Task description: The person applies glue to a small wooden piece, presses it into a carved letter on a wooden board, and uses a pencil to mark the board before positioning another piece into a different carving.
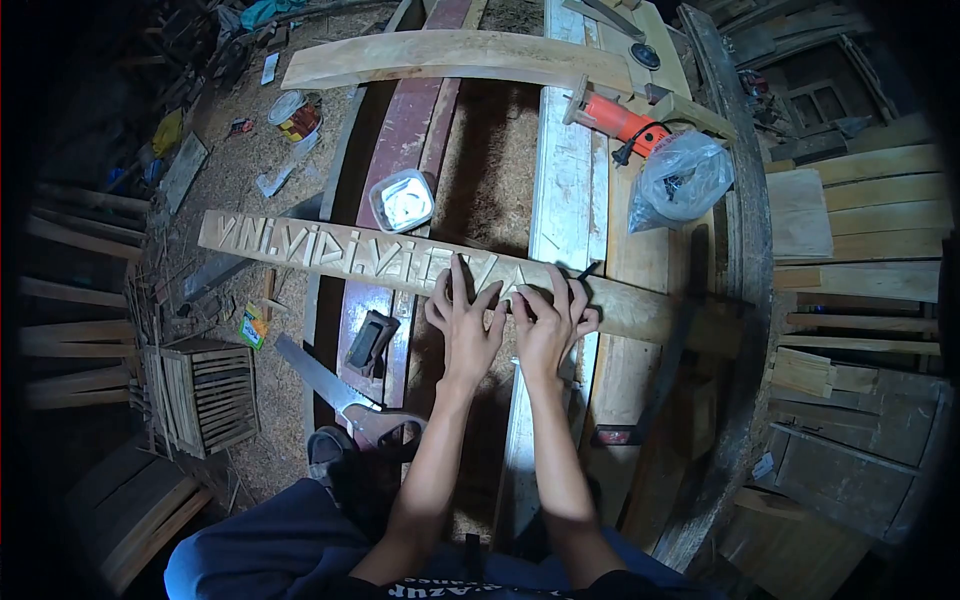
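A long wooden board (pixel 640 312) lies across the bench beams, with raised wooden letters (pixel 310 246) reading roughly "VINI.VIDI.VI" along its left part. Over its middle, my left hand (pixel 466 330) rests with fingers spread, the index finger stretched up across the letters. My right hand (pixel 546 335) is beside it, fingers apart and bent over the board. Both thumbs and the right index finger meet close around a pale angular letter piece (pixel 515 275). A thin black object (pixel 590 270) pokes out past the right fingertips; its lower part is hidden.
Behind the board stands a clear tub (pixel 402 200) with white contents. A red angle grinder (pixel 618 120) and a plastic bag (pixel 682 180) lie at the upper right. Nearer me are a handsaw (pixel 330 375) and a black block-like tool (pixel 373 342). Gaps open between the beams.
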The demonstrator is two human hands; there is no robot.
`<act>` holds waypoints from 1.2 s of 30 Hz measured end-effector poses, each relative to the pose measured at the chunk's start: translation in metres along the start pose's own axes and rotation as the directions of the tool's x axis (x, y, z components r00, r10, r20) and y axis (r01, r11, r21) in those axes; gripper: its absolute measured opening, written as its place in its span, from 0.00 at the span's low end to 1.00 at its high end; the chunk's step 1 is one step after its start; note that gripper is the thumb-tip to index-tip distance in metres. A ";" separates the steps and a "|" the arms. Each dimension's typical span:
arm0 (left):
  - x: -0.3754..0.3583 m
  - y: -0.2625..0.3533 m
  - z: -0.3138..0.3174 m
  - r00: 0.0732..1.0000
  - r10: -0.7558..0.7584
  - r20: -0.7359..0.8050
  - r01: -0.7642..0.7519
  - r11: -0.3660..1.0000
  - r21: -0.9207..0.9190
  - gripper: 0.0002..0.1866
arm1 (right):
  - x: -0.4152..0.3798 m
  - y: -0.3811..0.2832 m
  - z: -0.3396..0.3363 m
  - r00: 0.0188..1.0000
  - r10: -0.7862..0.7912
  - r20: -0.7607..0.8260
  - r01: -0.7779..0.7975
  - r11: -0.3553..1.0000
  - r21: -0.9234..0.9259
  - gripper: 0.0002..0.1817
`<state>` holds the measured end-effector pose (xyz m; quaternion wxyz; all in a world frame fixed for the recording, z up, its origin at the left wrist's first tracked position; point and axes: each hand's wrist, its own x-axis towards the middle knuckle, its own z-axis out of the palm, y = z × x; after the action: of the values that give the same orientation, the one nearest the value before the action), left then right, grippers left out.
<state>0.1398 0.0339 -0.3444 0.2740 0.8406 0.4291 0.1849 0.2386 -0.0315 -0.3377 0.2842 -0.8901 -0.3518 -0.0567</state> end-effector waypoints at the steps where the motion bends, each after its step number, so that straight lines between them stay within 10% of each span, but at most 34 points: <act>1: 0.000 0.000 0.000 1.000 0.004 -0.004 -0.004 1.000 -0.001 0.19 | 0.000 0.001 0.001 1.000 -0.005 -0.001 0.005 1.000 -0.002 0.07; 36: -0.004 -0.004 0.004 1.000 -0.014 -0.012 0.014 1.000 -0.021 0.19 | -0.008 0.002 0.000 0.996 -0.083 0.022 0.084 0.996 -0.016 0.09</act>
<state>0.1372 0.0318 -0.3506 0.2817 0.8335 0.4345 0.1926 0.2342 -0.0369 -0.3411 0.2703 -0.8775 -0.3913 -0.0619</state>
